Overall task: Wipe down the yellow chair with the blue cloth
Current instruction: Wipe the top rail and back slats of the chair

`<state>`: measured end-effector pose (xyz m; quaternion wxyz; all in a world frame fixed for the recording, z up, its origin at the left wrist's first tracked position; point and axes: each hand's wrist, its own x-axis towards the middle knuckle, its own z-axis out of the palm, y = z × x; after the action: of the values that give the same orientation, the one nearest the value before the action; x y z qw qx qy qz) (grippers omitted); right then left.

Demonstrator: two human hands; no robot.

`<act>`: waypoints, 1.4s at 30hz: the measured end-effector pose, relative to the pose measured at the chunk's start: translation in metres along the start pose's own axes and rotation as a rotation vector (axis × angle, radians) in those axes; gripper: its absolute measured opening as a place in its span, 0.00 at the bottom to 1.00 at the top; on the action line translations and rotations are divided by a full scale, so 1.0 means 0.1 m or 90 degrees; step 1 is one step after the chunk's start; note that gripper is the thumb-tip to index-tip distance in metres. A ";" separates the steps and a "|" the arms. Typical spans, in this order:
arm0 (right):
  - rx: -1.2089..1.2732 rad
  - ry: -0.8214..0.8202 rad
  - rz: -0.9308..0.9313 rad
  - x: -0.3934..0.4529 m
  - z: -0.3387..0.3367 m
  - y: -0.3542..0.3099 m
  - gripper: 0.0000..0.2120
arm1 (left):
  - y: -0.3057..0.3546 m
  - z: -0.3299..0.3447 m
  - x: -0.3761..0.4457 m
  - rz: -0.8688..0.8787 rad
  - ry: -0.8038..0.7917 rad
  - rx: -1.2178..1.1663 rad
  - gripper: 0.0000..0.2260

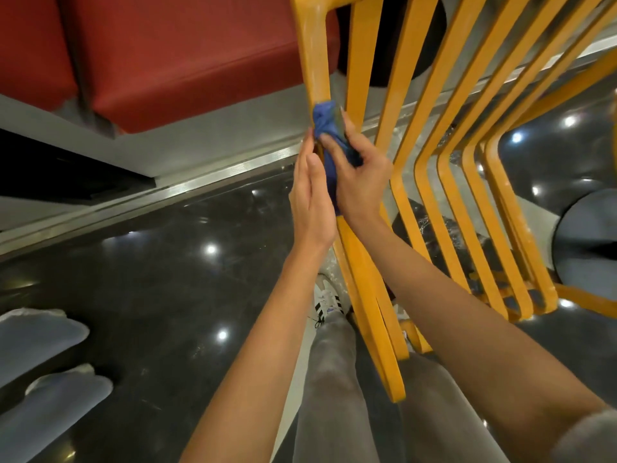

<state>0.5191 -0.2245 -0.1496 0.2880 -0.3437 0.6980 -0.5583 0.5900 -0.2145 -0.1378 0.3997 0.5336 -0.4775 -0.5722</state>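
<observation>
Basically we wrapped the blue cloth [329,125] round the yellow chair's outer slat [315,71]; right hand [359,182] pinched it there to rub, left hand [312,198] flat-fingered beside it, steadying.

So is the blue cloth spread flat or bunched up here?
Bunched up. The blue cloth is wrapped in folds around a slat of the yellow chair, gripped by the right hand.

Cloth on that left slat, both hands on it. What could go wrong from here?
1. The cloth is bunched around one slat; only the right hand grips it, so it may slip off.
2. The left hand lies flat with straight fingers, so the chair may shift.
3. White streaks on the slat above suggest residue could get missed.
</observation>
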 end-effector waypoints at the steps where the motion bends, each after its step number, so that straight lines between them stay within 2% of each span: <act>1: 0.026 0.003 -0.012 0.04 0.04 -0.02 0.19 | 0.01 -0.01 0.01 -0.004 0.000 -0.006 0.22; 6: -0.089 -0.018 0.080 -0.56 -0.24 0.25 0.16 | 0.12 -0.08 0.08 -0.025 0.016 -0.018 0.21; 9: -0.121 -0.025 0.080 -0.41 -0.20 0.22 0.12 | 0.15 -0.12 0.11 -0.031 0.000 -0.021 0.21; 13: 0.004 -0.005 -0.009 0.21 0.06 -0.19 0.17 | 0.24 -0.24 0.21 -0.041 -0.017 0.008 0.23; 15: 0.038 -0.011 0.000 0.21 0.04 -0.23 0.19 | 0.38 -0.29 0.36 -0.039 -0.012 0.022 0.22; 17: 0.012 -0.031 0.066 -0.05 -0.05 -0.06 0.20 | 0.59 -0.33 0.57 0.009 0.012 0.023 0.20; 20: -0.053 -0.028 0.120 -0.36 -0.17 0.12 0.20 | 0.96 -0.29 0.88 0.138 0.015 0.021 0.19; 23: -0.073 -0.001 0.091 -0.18 -0.07 0.00 0.20 | 1.18 -0.17 1.04 0.234 -0.010 0.089 0.17; 27: 0.020 0.017 -0.015 0.25 0.12 -0.36 0.20 | 1.15 -0.12 1.06 0.338 0.005 0.172 0.12; 29: 0.040 0.005 -0.032 0.24 0.12 -0.36 0.20 | 1.16 -0.13 1.06 0.322 -0.002 0.154 0.11; 33: -0.022 -0.003 0.081 -0.18 -0.02 0.00 0.18 | 1.20 -0.21 1.09 0.282 -0.047 0.150 0.11; 35: -0.057 0.005 0.099 -0.17 -0.01 0.03 0.16 | 1.24 -0.26 1.11 0.260 -0.087 0.135 0.12; 40: 0.035 0.041 -0.030 0.40 0.21 -0.50 0.19 | 1.30 -0.32 1.15 0.233 -0.157 0.129 0.12; 42: 0.043 0.035 -0.050 0.35 0.22 -0.49 0.20 | 1.30 -0.32 1.13 0.228 -0.157 0.131 0.11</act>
<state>0.5229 -0.2725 -0.1073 0.2581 -0.3455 0.6724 -0.6016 0.6027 -0.3571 -0.0368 0.3768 0.4043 -0.6656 -0.5015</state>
